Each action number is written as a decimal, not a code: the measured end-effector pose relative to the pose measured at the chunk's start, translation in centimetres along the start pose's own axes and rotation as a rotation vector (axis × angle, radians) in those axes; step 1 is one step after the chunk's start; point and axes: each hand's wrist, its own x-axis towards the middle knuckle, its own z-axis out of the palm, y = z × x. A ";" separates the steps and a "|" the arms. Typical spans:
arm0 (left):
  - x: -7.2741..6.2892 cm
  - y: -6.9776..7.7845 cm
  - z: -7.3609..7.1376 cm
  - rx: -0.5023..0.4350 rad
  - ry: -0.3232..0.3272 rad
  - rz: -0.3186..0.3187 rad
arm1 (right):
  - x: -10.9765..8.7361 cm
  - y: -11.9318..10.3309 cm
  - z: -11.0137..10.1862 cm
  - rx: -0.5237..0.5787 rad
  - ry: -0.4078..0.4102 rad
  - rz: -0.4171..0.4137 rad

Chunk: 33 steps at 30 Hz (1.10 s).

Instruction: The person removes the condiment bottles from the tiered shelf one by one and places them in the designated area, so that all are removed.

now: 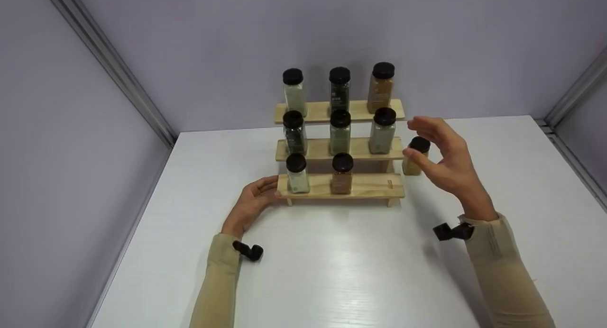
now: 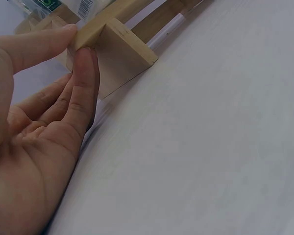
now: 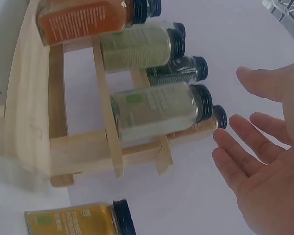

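Observation:
A three-tier wooden spice rack (image 1: 370,186) stands on the white table, bearing several glass spice jars with black lids. My left hand (image 1: 256,200) pinches the left end of its lowest board; in the left wrist view the thumb lies on the board's edge and the fingertips (image 2: 83,63) press beneath it. Right of the rack, a jar of yellow turmeric powder (image 3: 71,223) stands on the table. My right hand (image 1: 448,159) is raised near that jar, partly covering it in the head view. Its fingers are spread and hold nothing.
The lowest tier carries a pale jar (image 1: 298,181) and a reddish-brown jar (image 1: 342,182), with bare board to their right. Three jars stand on each upper tier. A pale wall (image 1: 227,72) rises behind the rack. Metal frame posts (image 1: 114,62) run along the corners.

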 end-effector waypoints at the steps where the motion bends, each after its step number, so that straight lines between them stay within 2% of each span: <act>1: 0.0 0.0 0.0 0.003 -0.001 0.000 | 0.0 -0.2 0.2 0.000 -0.007 -0.005; 10: -0.2 -0.2 -0.4 0.045 0.000 0.008 | 0.2 -0.6 2.4 0.021 -0.060 -0.043; 17: 0.0 -0.4 -0.2 0.038 -0.012 0.015 | 0.5 -0.3 4.3 0.010 -0.111 -0.081; 25: 0.0 -0.2 -0.2 0.048 -0.021 0.026 | 0.1 0.8 6.2 0.070 -0.147 -0.029; 33: 0.0 -0.2 -0.2 0.040 -0.003 0.006 | -0.6 1.9 8.5 0.132 -0.175 0.044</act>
